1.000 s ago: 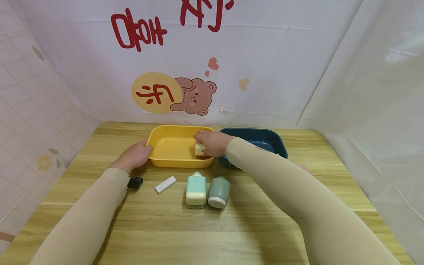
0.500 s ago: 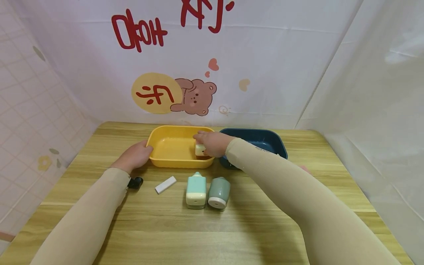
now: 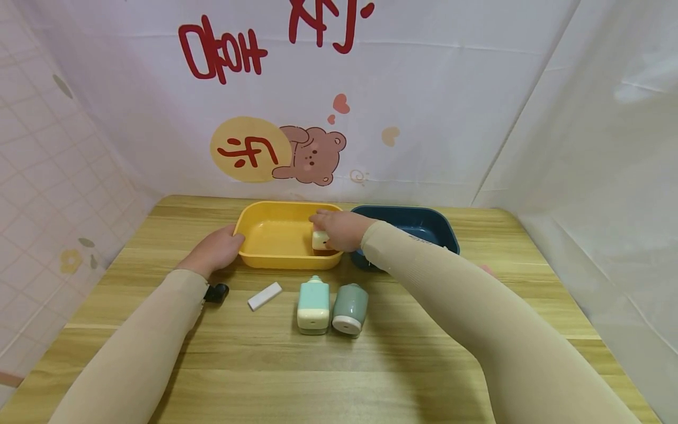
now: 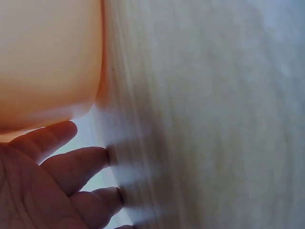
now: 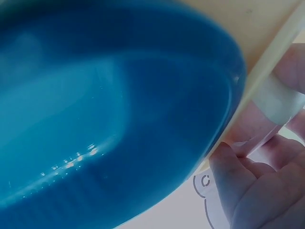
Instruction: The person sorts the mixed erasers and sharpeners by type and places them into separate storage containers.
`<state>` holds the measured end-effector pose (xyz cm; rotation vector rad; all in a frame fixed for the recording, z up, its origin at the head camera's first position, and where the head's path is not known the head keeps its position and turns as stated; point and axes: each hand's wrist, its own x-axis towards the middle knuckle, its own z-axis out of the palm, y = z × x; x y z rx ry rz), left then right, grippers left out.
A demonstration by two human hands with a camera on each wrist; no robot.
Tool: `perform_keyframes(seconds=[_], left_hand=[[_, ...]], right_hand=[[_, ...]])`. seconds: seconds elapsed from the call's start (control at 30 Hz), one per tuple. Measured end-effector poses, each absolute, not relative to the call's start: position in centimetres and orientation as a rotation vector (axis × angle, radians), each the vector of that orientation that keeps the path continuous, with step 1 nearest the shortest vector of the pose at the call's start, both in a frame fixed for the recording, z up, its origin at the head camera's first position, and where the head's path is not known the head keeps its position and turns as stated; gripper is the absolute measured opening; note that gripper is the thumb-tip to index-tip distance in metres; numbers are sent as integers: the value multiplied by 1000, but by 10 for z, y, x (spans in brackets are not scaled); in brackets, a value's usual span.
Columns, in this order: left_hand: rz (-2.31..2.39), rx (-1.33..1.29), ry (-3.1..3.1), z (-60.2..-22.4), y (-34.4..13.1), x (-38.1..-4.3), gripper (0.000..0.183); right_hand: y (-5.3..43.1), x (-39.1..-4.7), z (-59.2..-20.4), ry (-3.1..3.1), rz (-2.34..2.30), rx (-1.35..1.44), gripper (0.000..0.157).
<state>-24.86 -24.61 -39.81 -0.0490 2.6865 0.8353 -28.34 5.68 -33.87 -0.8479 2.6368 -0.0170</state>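
My left hand (image 3: 214,250) grips the left end of a yellow plastic basin (image 3: 288,261), its thumb at the rim. In the left wrist view, several fingers (image 4: 76,164) reach along beside the basin's outer wall, fingertips right at the tabletop. My right hand (image 3: 345,229) reaches into the basin's right end and holds a small pink bottle with a cream base (image 3: 320,239). In the right wrist view, thumb and fingers are curled round that bottle, whose pink body (image 5: 252,119) partly shows behind the yellow wall. The palm covers much of the bottle in the head view.
A dark blue basin (image 3: 447,228) stands right of the yellow one, under my right forearm. Nearer on the table (image 3: 296,383) lie a mint bottle (image 3: 313,303), a grey-green bottle (image 3: 351,307) and a white block (image 3: 265,296). Something pink (image 3: 488,270) shows past the right sleeve.
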Motion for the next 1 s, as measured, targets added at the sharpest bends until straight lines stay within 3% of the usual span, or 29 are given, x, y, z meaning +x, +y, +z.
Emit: perform_keyframes(seconds=[1.0], left_hand=[[817, -5, 2727, -401, -247, -249, 57]], right_hand=[[66, -281, -336, 2623, -66, -845, 79]])
